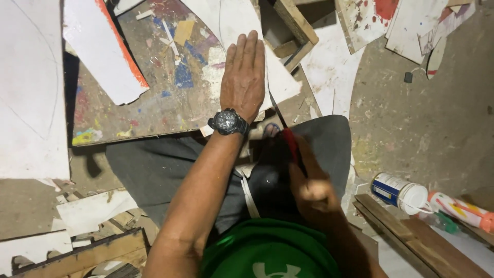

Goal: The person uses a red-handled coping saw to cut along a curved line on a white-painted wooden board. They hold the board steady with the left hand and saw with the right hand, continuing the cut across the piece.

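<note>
My left hand [243, 74], with a black wristwatch [228, 122] on the wrist, lies flat with fingers together on a white board piece [280, 82] on the floor. My right hand [311, 185], blurred, is closed around a thin red-handled tool [291, 144] whose dark blade runs along the board's right edge, near my left palm. I am crouched over the board; my grey-trousered knees and green shirt fill the lower middle of the view.
A paint-spattered brown board [154, 98] lies left of the white piece. White offcuts [100, 49] lie at upper left. A wooden frame [293, 23] sits above. A blue-and-white container [399, 191] and a tube lie at lower right by wooden slats [406, 231].
</note>
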